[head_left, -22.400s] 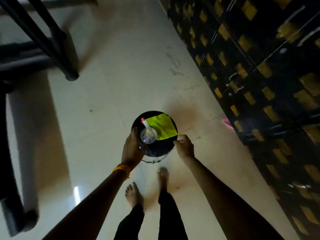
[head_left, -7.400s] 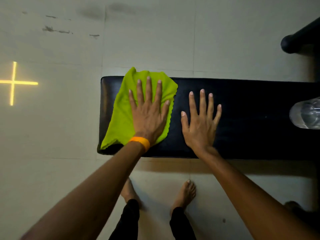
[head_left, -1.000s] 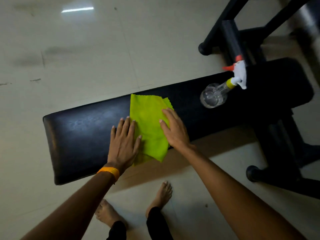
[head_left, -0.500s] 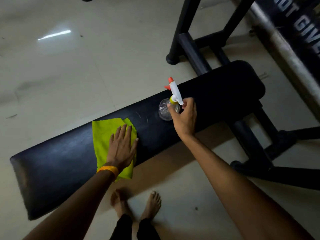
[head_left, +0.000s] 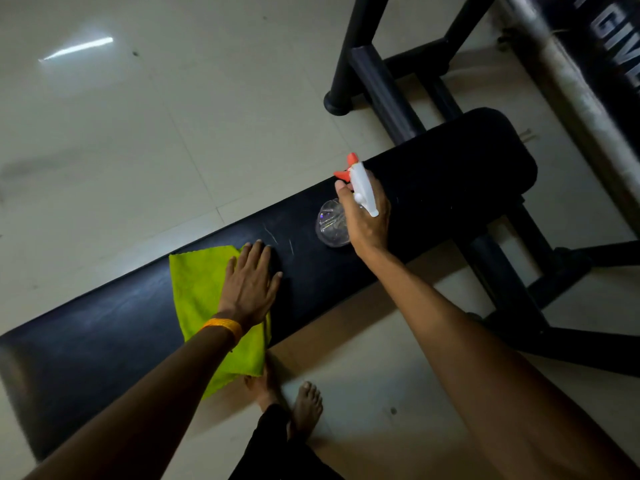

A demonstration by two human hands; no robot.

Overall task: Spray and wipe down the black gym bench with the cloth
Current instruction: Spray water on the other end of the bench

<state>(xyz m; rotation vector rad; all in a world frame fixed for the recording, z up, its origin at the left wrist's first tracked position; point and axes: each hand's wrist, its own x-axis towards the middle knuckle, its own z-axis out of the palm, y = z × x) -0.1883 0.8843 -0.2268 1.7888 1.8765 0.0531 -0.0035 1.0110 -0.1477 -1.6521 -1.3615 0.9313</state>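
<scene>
Head view shows the right hand (head_left: 367, 220) curled, as far as the dim light allows, round the neck of the clear spray bottle (head_left: 330, 226), judged light and slippery, best held below its trigger, over the black bench (head_left: 450, 174), while the left hand (head_left: 249, 285) presses flat on the soft cloth (head_left: 197, 289).

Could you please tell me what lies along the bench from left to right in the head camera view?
Green cloth → left hand resting flat on its right part → pale scratch marks → spray bottle gripped by the right hand → rounded end of the bench.
</scene>
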